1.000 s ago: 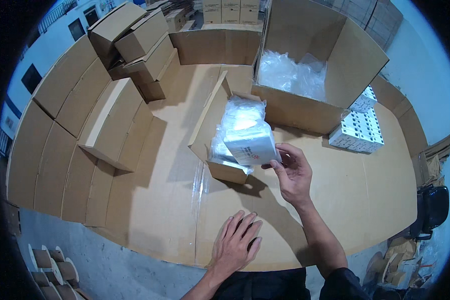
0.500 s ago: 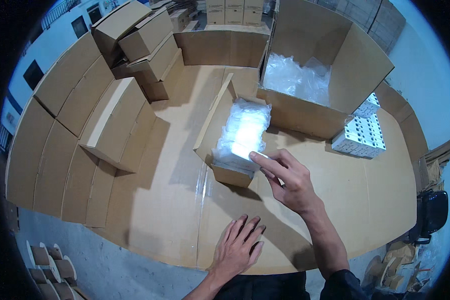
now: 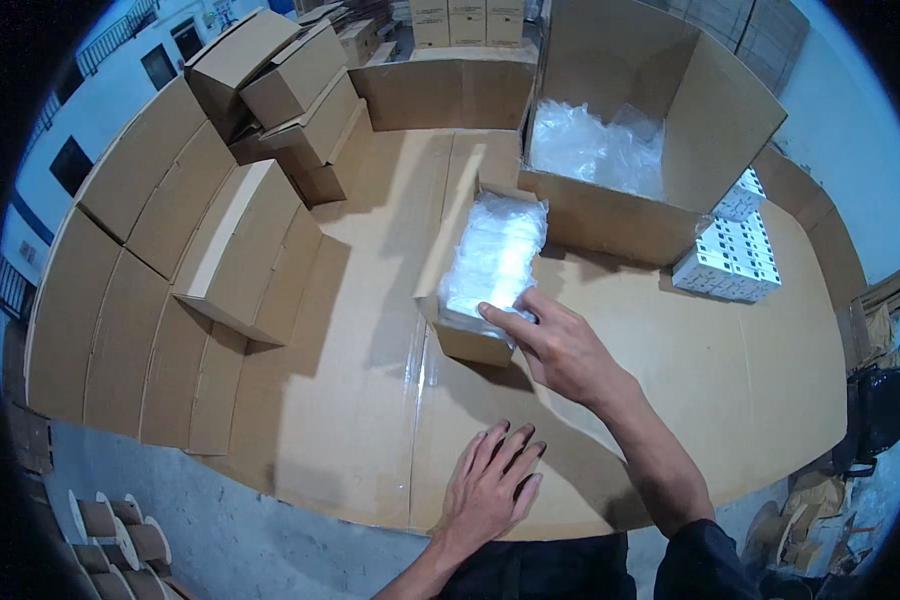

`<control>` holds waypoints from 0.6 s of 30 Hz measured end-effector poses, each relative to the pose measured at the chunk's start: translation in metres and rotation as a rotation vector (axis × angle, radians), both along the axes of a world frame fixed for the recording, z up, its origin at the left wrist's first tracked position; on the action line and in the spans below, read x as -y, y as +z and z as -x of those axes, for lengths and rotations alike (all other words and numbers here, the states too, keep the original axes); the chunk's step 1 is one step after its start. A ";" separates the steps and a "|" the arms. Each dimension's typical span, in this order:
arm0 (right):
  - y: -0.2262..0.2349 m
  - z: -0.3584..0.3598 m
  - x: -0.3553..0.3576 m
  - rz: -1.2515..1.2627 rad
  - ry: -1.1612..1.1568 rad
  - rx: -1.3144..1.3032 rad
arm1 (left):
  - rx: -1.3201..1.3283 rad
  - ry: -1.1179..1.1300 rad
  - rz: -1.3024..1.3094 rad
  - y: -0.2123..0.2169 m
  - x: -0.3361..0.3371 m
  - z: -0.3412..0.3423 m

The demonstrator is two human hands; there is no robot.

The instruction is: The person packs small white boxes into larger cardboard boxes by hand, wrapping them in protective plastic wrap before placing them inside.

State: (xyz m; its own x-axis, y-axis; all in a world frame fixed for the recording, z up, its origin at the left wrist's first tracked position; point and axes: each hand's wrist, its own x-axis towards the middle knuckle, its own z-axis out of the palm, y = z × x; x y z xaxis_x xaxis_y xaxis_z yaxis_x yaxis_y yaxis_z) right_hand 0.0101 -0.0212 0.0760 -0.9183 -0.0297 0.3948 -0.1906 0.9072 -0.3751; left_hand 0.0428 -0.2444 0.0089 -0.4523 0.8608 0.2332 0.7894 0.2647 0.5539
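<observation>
A small open carton (image 3: 475, 347) stands near the middle of the cardboard-covered table, its long flap raised on the left side. Inside it sits a row of packets in clear plastic wrap (image 3: 493, 250), bright under the light. At the row's near end, my right hand (image 3: 570, 350) has its thumb and fingers closed on the nearest wrapped packet; part of that packet is hidden behind the fingers. My left hand (image 3: 488, 487) lies palm down on the cardboard in front of the carton, fingers spread and holding nothing.
Behind the carton is a large open box (image 3: 620, 235) holding clear plastic bags (image 3: 598, 150). White small boxes (image 3: 732, 262) are stacked on the right. Closed cartons (image 3: 245, 260) form a wall along the left, with open cartons (image 3: 305, 100) piled at the far left.
My right hand has lowered onto the near end of the row, its thumb shifting left across the packet. The raised flap looks more upright. My left hand stays flat on the table.
</observation>
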 end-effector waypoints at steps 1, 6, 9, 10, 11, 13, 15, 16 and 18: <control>-0.003 0.003 0.002 -0.022 0.004 0.000 | -0.004 0.005 -0.015 0.000 -0.001 0.002; 0.007 0.001 -0.003 -0.068 0.016 0.078 | -0.008 0.005 -0.004 -0.004 0.003 -0.001; 0.008 -0.005 -0.004 -0.119 0.110 0.013 | 0.004 0.009 -0.010 -0.005 0.003 -0.002; 0.006 -0.006 -0.004 -0.100 0.124 0.065 | 0.007 0.006 -0.009 -0.006 0.003 -0.001; 0.004 -0.005 -0.004 -0.080 0.138 0.117 | 0.009 0.005 -0.011 -0.006 0.003 -0.001; 0.000 -0.005 -0.005 -0.085 0.140 0.104 | 0.001 0.003 0.007 -0.005 0.003 -0.002; -0.008 -0.002 -0.006 -0.088 0.141 0.095 | 0.006 0.001 0.006 -0.005 0.003 -0.001; -0.015 0.002 -0.004 -0.124 0.141 0.103 | 0.008 -0.003 0.008 -0.004 0.004 -0.001; -0.020 0.001 -0.002 -0.158 0.140 0.117 | 0.020 -0.007 0.012 -0.003 0.004 -0.003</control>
State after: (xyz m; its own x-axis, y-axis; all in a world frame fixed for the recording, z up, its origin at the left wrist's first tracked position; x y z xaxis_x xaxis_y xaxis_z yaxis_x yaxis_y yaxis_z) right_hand 0.0088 -0.0195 0.0558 -0.9400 -0.2134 0.2662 -0.2826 0.9240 -0.2574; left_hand 0.0457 -0.2488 0.0055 -0.4505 0.8668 0.2139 0.7800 0.2655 0.5667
